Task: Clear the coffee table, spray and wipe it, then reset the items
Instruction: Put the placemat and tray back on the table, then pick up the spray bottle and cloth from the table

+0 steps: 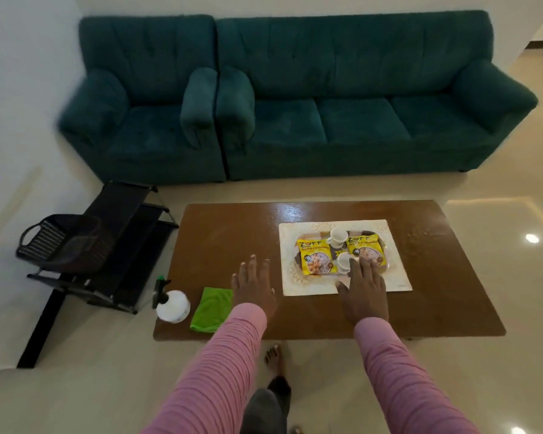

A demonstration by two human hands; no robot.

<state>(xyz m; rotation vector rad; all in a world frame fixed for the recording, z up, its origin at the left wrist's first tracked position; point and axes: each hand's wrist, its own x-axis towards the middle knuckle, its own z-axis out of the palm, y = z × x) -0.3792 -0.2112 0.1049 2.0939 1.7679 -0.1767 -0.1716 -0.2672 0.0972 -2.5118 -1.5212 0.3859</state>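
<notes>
Head view gives me both hands spread flat and empty over the brown worktop [232,233]: my left hand [254,288] hovers beside the green cloth [212,310], my right hand [362,291] reaches over the near edge of the pale tray mat [298,286], fingertips close to the nearer white cup [344,261]. On the mat sit two yellow snack packets [314,256] and a second cup [337,237] behind. The spray bottle [172,305] stands at the near left corner.

I judge the cups fragile and light, best taken by the body or handle; the packets soft, crinkly, easy to pinch at a sealed edge. Lifting the mat loaded looks risky, since the cups could slide.

I cannot tell whether a darker tray lies under the packets, nor whether my right fingers touch the cup. Motion blur softens the basket [61,242] on the black rack [119,245].
</notes>
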